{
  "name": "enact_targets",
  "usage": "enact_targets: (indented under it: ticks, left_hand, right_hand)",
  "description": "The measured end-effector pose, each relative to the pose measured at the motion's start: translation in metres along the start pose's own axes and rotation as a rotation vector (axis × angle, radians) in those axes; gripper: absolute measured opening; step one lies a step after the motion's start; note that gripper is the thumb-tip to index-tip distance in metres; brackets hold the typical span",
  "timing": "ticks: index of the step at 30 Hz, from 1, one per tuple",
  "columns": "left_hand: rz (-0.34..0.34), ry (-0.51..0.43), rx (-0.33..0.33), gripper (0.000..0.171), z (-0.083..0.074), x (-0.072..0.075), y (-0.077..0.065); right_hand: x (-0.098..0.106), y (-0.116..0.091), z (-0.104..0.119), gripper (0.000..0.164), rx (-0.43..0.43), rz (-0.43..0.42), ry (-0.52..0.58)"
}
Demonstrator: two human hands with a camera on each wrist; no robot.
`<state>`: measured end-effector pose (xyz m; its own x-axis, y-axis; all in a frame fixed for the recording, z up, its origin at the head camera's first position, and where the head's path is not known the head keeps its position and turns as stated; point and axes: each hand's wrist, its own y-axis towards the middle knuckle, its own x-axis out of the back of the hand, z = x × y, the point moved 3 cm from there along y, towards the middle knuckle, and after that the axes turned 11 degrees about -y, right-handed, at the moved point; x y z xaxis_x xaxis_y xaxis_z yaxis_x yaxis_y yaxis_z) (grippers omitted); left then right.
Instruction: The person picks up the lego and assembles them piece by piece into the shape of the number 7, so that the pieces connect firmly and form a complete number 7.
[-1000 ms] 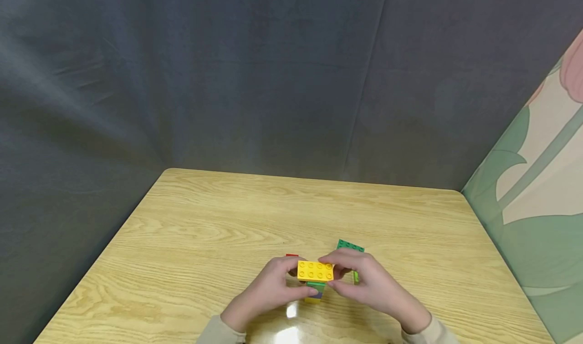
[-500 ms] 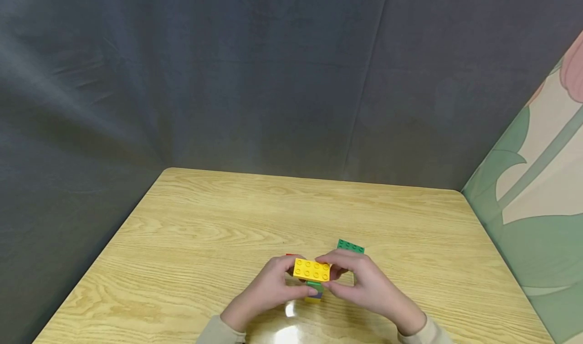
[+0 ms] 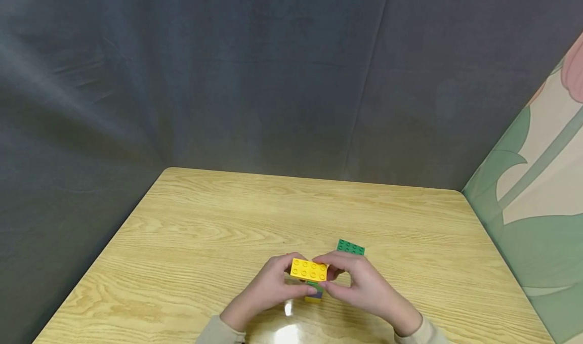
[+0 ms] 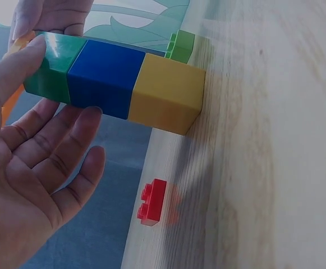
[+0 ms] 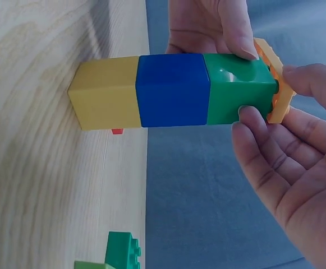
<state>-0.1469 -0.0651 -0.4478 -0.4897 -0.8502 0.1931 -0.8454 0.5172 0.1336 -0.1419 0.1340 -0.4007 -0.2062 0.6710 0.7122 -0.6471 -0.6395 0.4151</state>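
A tower stands on the table, made of a yellow block (image 5: 106,92), a blue block (image 5: 174,89) and a green block (image 5: 238,87), from the bottom up. Slanted at the top of the green block is a thin yellow toy brick (image 3: 308,269), orange-looking in the wrist views, with two rows of studs. My left hand (image 3: 266,286) holds the green block, thumb on one face and fingers at the opposite side. My right hand (image 3: 366,288) pinches the right end of the yellow brick; two of its fingertips are right at the green block.
Beyond the tower on the wooden table (image 3: 205,222) lie a small red brick (image 4: 154,203), a green brick (image 3: 350,246) and a light green brick (image 4: 180,46). Dark cloth (image 3: 273,81) hangs behind the table, and a floral-patterned surface (image 3: 537,197) borders it on the right.
In the head view the yellow brick has shifted left and turned a little. My right hand has moved left with it, while the left hand has stayed nearly still at the tower.
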Motion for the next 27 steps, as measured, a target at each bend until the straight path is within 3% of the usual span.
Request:
enact_targets:
  ticks: [27]
  left_hand:
    - [-0.007, 0.000, 0.010, 0.032, -0.0026, -0.0021, 0.0013]
  right_hand:
    - [0.0002, 0.0040, 0.0035, 0.026, -0.077, 0.028, -0.020]
